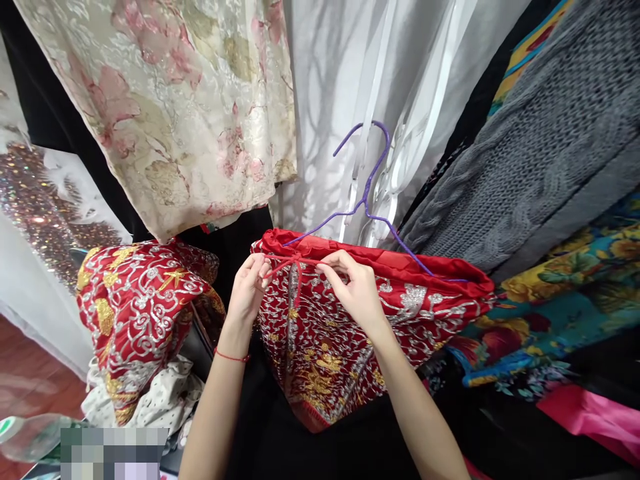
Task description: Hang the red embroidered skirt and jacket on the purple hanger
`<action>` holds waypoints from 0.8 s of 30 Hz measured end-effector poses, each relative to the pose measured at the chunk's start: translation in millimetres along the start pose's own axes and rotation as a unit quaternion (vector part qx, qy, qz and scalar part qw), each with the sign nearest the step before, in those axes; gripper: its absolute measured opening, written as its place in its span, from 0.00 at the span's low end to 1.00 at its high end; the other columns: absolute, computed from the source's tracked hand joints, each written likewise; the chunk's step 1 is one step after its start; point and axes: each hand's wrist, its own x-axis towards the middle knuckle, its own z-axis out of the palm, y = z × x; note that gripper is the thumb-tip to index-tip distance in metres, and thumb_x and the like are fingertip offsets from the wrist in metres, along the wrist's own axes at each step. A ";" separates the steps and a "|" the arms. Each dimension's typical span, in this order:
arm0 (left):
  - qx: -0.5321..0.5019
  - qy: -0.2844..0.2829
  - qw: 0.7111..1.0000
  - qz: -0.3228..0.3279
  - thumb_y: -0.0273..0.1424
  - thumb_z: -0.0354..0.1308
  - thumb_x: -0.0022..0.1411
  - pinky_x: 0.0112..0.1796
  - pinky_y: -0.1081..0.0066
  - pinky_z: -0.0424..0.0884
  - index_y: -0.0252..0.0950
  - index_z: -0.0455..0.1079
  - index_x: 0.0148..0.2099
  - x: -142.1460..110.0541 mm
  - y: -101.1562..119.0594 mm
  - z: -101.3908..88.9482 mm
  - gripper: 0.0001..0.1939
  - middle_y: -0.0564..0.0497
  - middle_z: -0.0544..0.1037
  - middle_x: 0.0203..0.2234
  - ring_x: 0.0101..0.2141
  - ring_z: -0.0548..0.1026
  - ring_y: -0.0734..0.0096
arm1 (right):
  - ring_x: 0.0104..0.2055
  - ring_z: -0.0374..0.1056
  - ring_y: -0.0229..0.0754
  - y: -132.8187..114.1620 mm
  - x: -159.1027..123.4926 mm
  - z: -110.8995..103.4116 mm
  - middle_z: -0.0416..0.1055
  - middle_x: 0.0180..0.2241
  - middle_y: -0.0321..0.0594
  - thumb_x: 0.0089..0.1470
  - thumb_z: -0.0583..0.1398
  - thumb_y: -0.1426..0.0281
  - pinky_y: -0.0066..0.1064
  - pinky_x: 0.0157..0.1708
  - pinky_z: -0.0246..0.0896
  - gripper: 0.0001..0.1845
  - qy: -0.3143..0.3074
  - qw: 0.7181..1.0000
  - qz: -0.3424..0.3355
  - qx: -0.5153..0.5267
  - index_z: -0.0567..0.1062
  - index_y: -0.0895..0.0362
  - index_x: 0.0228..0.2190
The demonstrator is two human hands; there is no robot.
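At left, a red embroidered cloth (143,307) lies on white dotted fabric (165,393). Next, the left hand (249,280) pinches a red cord (299,270) tied at the waistband of a red embroidered garment (325,353); the right hand (356,287) nips its other side between thumb and fingertip. A purple hanger (369,193) sits inside the waistband, near a grey knit (545,140).

A red cord (299,259) bars the gap between your left hand (249,283) and right hand (356,285); room opens below it, before the embroidered garment (325,347), while floral fabric (190,120) blocks the upper left, gray knitwear (530,140) crowds the right and a purple hanger (365,199) rises above.
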 end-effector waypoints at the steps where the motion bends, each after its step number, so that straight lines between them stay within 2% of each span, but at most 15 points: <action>1: 0.000 -0.002 1.000 -0.008 0.40 0.74 0.47 0.19 0.82 0.54 0.33 0.69 0.31 2.8 0.5 -0.8 0.20 0.60 0.59 0.18 0.18 0.54 0.85 | 0.33 0.76 0.41 0.2 -0.5 -0.3 0.78 0.30 0.37 0.62 0.59 0.64 0.31 0.39 0.71 0.09 0.003 1.000 0.005 0.001 0.72 0.54 0.32; 4: 0.097 -0.023 0.994 0.035 0.41 0.70 0.53 0.22 0.81 0.57 0.34 0.68 0.29 9.4 4.8 -5.4 0.18 0.59 0.61 0.19 0.20 0.57 0.83 | 0.32 0.77 0.41 -3.1 -2.5 -2.3 0.78 0.30 0.37 0.62 0.60 0.64 0.32 0.37 0.72 0.08 -0.013 1.000 0.018 -0.007 0.73 0.54 0.32; 6: 0.233 -0.027 0.966 0.105 0.41 0.64 0.60 0.27 0.78 0.63 0.34 0.70 0.31 13.1 10.8 -8.7 0.15 0.56 0.67 0.21 0.23 0.64 0.79 | 0.32 0.77 0.41 -10.5 -5.7 -11.0 0.79 0.30 0.36 0.62 0.59 0.65 0.32 0.36 0.72 0.08 -0.036 0.998 0.006 -0.045 0.74 0.54 0.33; 8: 0.367 -0.004 0.910 0.194 0.38 0.59 0.64 0.35 0.74 0.68 0.35 0.72 0.38 17.9 18.5 -10.3 0.11 0.51 0.75 0.30 0.32 0.71 0.73 | 0.33 0.76 0.40 -20.3 -11.6 -31.1 0.80 0.34 0.37 0.63 0.59 0.66 0.32 0.37 0.71 0.06 -0.026 0.993 -0.046 -0.107 0.76 0.54 0.36; 10: 0.472 0.002 0.838 0.272 0.35 0.56 0.66 0.46 0.67 0.70 0.38 0.73 0.48 24.2 26.0 -9.7 0.11 0.46 0.76 0.43 0.45 0.74 0.65 | 0.37 0.75 0.41 -27.8 -20.4 -63.2 0.79 0.39 0.40 0.63 0.59 0.68 0.34 0.41 0.70 0.06 0.023 0.975 -0.120 -0.187 0.76 0.53 0.41; 12: 0.548 -0.048 0.774 0.313 0.32 0.53 0.67 0.56 0.59 0.66 0.41 0.71 0.53 31.4 31.1 -8.1 0.14 0.44 0.73 0.53 0.55 0.69 0.60 | 0.44 0.73 0.47 -28.6 -31.1 -102.9 0.78 0.41 0.43 0.61 0.61 0.68 0.42 0.48 0.68 0.07 0.068 0.937 -0.161 -0.303 0.76 0.53 0.41; 14: 0.584 -0.112 0.740 0.313 0.31 0.50 0.68 0.59 0.56 0.62 0.41 0.71 0.54 37.8 32.6 -7.2 0.15 0.44 0.71 0.57 0.59 0.68 0.59 | 0.48 0.70 0.54 -22.0 -41.8 -142.3 0.75 0.43 0.47 0.59 0.62 0.63 0.49 0.51 0.64 0.08 0.084 0.900 -0.143 -0.404 0.76 0.54 0.39; 16: 0.581 -0.146 0.740 0.307 0.33 0.49 0.69 0.57 0.58 0.65 0.39 0.70 0.54 41.8 31.1 -8.2 0.15 0.43 0.72 0.56 0.55 0.71 0.61 | 0.49 0.69 0.57 -11.6 -49.8 -173.5 0.74 0.44 0.49 0.59 0.62 0.59 0.51 0.49 0.65 0.11 0.056 0.888 -0.123 -0.439 0.76 0.54 0.37; 19: 0.569 -0.140 0.754 0.298 0.36 0.50 0.69 0.47 0.66 0.71 0.37 0.68 0.50 43.0 27.3 -11.9 0.12 0.45 0.77 0.45 0.44 0.76 0.65 | 0.45 0.72 0.51 -0.5 -50.4 -194.6 0.74 0.42 0.45 0.62 0.59 0.62 0.45 0.46 0.68 0.08 -0.016 0.909 -0.131 -0.396 0.75 0.53 0.37; 21: 0.561 -0.097 0.764 0.303 0.37 0.50 0.69 0.41 0.70 0.71 0.37 0.67 0.47 41.5 26.4 -13.5 0.11 0.48 0.77 0.37 0.37 0.76 0.68 | 0.44 0.73 0.47 -0.3 -42.0 -192.7 0.75 0.43 0.43 0.63 0.58 0.66 0.41 0.46 0.69 0.06 -0.017 0.927 -0.148 -0.343 0.75 0.52 0.36; 24: 0.529 -0.001 0.784 0.326 0.37 0.48 0.70 0.34 0.73 0.69 0.37 0.65 0.47 39.5 30.3 -12.8 0.10 0.49 0.77 0.33 0.31 0.75 0.71 | 0.45 0.74 0.46 -5.4 -22.8 -176.6 0.76 0.43 0.41 0.62 0.60 0.68 0.41 0.47 0.69 0.04 0.056 0.948 -0.172 -0.261 0.75 0.52 0.34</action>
